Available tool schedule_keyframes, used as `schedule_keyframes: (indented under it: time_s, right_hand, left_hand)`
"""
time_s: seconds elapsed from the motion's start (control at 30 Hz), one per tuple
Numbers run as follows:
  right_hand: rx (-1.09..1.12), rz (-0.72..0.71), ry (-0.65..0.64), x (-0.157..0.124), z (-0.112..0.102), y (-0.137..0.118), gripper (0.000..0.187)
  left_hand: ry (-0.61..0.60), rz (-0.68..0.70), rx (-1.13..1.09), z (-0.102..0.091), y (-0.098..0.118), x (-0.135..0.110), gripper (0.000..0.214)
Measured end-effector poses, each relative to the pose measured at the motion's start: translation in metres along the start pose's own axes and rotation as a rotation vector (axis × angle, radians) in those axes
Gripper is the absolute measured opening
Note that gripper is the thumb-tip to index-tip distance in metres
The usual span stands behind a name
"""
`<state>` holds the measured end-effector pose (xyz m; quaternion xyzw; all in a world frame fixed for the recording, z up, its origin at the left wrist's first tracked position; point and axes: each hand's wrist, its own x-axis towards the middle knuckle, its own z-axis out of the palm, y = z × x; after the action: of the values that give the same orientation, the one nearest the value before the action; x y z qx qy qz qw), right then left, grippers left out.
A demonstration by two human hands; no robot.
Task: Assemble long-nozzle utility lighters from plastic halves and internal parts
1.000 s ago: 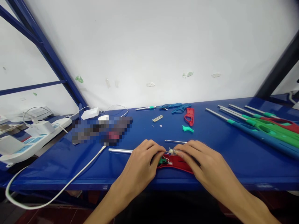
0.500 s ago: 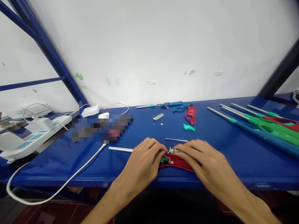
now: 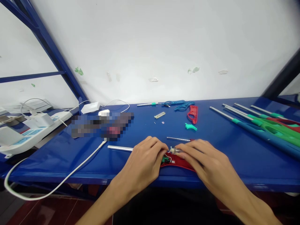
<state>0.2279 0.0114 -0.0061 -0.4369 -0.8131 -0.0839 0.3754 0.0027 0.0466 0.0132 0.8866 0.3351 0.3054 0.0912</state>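
Observation:
A red plastic lighter shell point(image 3: 178, 162) lies open on the blue table point(image 3: 58, 159) near its front edge, with a silver tube point(image 3: 120, 147) sticking out to the left. My left hand point(image 3: 145, 160) rests on the shell's left end, fingers curled and pinched over the green part and white wires point(image 3: 167, 159) inside. My right hand point(image 3: 203, 159) covers the shell's right side, its fingertips pinched on a small clear piece point(image 3: 173, 151) at the shell's top edge. Just behind my hands lies a thin metal rod point(image 3: 178, 138).
Loose parts lie further back: a red shell half point(image 3: 193, 113), a teal trigger point(image 3: 190, 126), blue shell pieces point(image 3: 178, 104). Several finished long lighters point(image 3: 262, 125) lie at the right. A white cable point(image 3: 58, 184) hangs over the front edge at left, near power strips point(image 3: 28, 137).
Both hands stay on the red shell with only small finger movements; the view has shifted slightly.

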Motion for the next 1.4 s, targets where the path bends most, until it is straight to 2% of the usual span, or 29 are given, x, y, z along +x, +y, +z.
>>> schedule_keyframes:
  time_s: [0.17,0.4,0.93,1.13,1.3,1.4]
  right_hand:
    - [-0.005,-0.022,0.002,0.000,0.001,0.001,0.024]
    - [0.007,0.000,-0.013,-0.001,0.000,0.000,0.026]
    - [-0.082,-0.100,-0.024,0.002,0.001,0.000,0.026]
    - [-0.084,-0.040,-0.026,0.001,0.002,-0.001,0.027]
    - [-0.089,-0.008,-0.058,-0.003,0.001,-0.001,0.027]
    - [-0.070,-0.001,-0.078,-0.004,0.000,-0.002,0.028]
  left_hand:
    - [-0.004,0.001,-0.007,0.000,0.000,0.001,0.016]
    - [-0.007,0.004,-0.009,0.000,0.000,0.000,0.016]
    - [-0.012,0.029,-0.002,0.000,-0.002,0.000,0.017]
    - [-0.020,-0.006,-0.010,0.002,-0.002,0.000,0.019]
    - [0.044,-0.021,-0.022,-0.010,0.003,-0.007,0.027]
    - [-0.053,-0.073,0.020,-0.022,0.006,-0.016,0.032]
